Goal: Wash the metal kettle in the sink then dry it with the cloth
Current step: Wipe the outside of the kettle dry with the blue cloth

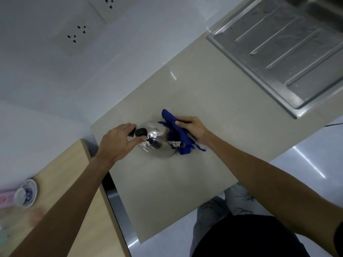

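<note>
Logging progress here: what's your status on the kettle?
Left hand gripping kettle handle. Right hand pressing blue cloth against its side. Kettle on counter, out of the sink. Nothing in the way.

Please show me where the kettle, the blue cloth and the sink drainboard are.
kettle (155,129): head view, shiny lid dome.
blue cloth (177,133): head view, middle fold.
sink drainboard (282,51): head view, ribbed surface.

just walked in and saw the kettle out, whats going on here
A person is drying a metal kettle that stands on the beige counter, away from the sink. The left hand steadies it by the black handle, while the right hand presses a blue cloth against its side near the spout.
</note>
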